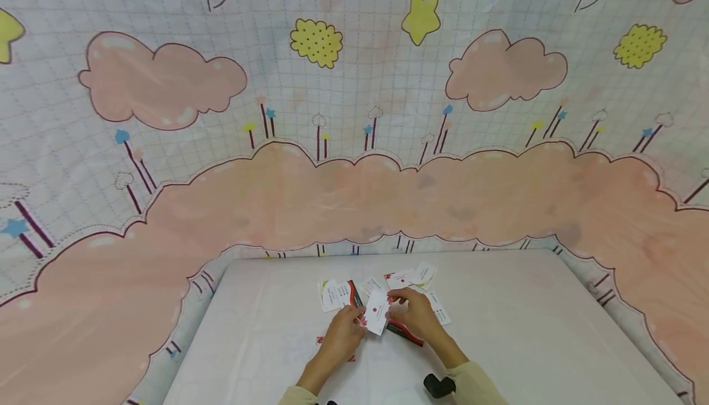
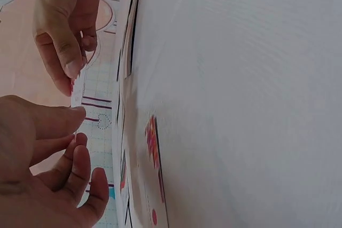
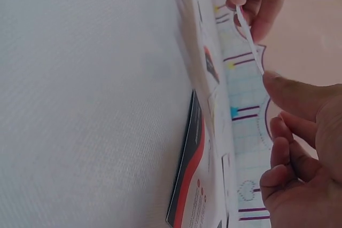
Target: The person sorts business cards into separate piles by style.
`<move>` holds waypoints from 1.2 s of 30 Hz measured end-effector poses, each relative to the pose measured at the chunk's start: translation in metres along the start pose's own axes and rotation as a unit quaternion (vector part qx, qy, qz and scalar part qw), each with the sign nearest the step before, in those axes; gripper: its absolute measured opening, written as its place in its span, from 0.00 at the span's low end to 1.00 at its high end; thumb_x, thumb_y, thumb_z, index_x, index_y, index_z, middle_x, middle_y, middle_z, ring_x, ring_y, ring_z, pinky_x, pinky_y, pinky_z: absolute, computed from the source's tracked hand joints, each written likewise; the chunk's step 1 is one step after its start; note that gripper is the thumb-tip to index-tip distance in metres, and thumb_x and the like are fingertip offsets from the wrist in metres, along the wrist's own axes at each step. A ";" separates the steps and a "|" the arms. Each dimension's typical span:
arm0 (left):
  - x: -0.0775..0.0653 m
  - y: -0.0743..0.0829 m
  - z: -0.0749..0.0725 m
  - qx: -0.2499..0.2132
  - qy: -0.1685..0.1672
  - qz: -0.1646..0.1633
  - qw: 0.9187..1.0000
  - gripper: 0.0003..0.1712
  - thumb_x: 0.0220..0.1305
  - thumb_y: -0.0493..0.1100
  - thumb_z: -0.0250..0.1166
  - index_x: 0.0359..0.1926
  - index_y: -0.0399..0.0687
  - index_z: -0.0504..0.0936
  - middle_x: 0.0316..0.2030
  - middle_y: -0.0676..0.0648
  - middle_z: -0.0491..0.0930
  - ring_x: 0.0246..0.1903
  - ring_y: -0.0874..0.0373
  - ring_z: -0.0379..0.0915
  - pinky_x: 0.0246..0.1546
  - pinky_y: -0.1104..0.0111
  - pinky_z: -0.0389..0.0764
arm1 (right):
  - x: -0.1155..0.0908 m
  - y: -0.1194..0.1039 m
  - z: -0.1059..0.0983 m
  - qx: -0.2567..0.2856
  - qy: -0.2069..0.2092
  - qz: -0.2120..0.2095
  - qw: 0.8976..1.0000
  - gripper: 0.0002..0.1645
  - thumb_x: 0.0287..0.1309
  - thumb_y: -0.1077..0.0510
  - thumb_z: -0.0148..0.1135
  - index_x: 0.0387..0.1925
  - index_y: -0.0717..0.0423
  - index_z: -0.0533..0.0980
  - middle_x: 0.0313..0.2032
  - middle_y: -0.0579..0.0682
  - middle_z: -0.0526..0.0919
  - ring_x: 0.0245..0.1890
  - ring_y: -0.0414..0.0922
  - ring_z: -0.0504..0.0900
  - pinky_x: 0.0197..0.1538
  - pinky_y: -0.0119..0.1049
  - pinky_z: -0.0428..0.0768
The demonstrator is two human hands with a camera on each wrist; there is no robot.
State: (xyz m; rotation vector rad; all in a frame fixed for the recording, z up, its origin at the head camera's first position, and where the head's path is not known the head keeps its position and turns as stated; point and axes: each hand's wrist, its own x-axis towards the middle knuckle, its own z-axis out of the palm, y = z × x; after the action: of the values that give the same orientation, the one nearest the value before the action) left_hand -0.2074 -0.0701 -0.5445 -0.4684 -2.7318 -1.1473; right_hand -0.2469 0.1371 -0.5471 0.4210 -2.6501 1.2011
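Observation:
A white business card (image 1: 376, 311) with red patterned corners and a small red dot is held up above the table between both hands. My left hand (image 1: 343, 333) pinches its left edge between thumb and fingers. On the opposite edge, my right hand (image 1: 416, 312) pinches it the same way. In the right wrist view the card (image 3: 249, 40) appears nearly edge-on between the two hands. Below the right hand lies a black-and-red card (image 1: 406, 333). Close under the left hand, another card with red patterned corners (image 2: 153, 142) rests on the table, partly hidden by that hand in the head view.
Beyond the hands, several more cards are spread on the white table (image 1: 266, 319), among them a card with a green corner (image 1: 425, 274) and one with a black-and-red edge (image 1: 354, 294). A cloud-patterned cloth (image 1: 343, 202) hangs behind the table.

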 end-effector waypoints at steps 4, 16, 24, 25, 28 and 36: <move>-0.001 -0.002 -0.003 -0.009 -0.005 0.005 1.000 0.27 0.50 0.28 0.67 0.55 0.32 0.80 0.36 0.48 0.77 0.35 0.58 0.71 0.36 0.69 0.72 | -0.001 -0.002 -0.002 -0.002 0.005 -0.022 1.000 0.25 0.39 0.63 0.78 0.45 0.53 0.84 0.35 0.44 0.84 0.36 0.44 0.77 0.39 0.31 0.75; -0.002 -0.003 -0.012 -0.020 -0.018 0.014 1.000 0.27 0.56 0.35 0.66 0.58 0.32 0.78 0.43 0.46 0.77 0.40 0.57 0.73 0.38 0.70 0.73 | -0.003 -0.004 0.000 0.025 0.029 -0.024 0.999 0.23 0.35 0.64 0.80 0.39 0.51 0.83 0.31 0.41 0.83 0.33 0.44 0.77 0.37 0.29 0.74; -0.003 0.004 -0.014 -0.005 -0.003 -0.004 1.000 0.35 0.54 0.49 0.72 0.60 0.36 0.76 0.50 0.47 0.74 0.52 0.52 0.73 0.54 0.56 0.76 | -0.006 -0.010 0.003 0.032 0.033 -0.003 0.999 0.23 0.38 0.62 0.80 0.41 0.51 0.82 0.31 0.41 0.81 0.34 0.41 0.76 0.37 0.27 0.72; -0.003 0.005 -0.015 -0.003 -0.004 -0.007 1.000 0.37 0.52 0.49 0.74 0.60 0.36 0.76 0.51 0.47 0.74 0.53 0.51 0.73 0.55 0.55 0.76 | -0.007 -0.011 0.004 0.030 0.034 -0.001 0.999 0.23 0.38 0.61 0.80 0.41 0.51 0.82 0.32 0.40 0.81 0.35 0.40 0.76 0.37 0.28 0.72; -0.005 0.006 -0.015 0.003 -0.004 -0.012 1.000 0.40 0.48 0.50 0.77 0.60 0.36 0.76 0.52 0.46 0.74 0.55 0.49 0.72 0.56 0.52 0.76 | -0.009 -0.014 0.005 0.032 0.032 0.013 0.999 0.24 0.39 0.60 0.80 0.42 0.51 0.82 0.32 0.40 0.80 0.35 0.40 0.75 0.38 0.28 0.72; -0.006 0.007 -0.018 0.030 0.029 -0.006 0.999 0.41 0.43 0.46 0.80 0.59 0.36 0.77 0.50 0.45 0.75 0.52 0.49 0.72 0.53 0.54 0.77 | -0.008 -0.020 0.008 0.042 0.056 -0.004 0.998 0.24 0.36 0.58 0.82 0.39 0.50 0.81 0.30 0.40 0.80 0.33 0.42 0.75 0.37 0.28 0.72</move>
State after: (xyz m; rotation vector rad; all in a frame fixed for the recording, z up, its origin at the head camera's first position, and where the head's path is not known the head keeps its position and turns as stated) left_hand -0.1998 -0.0799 -0.5288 -0.4053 -2.7147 -1.0611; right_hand -0.2332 0.1199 -0.5405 0.3655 -2.5085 1.2986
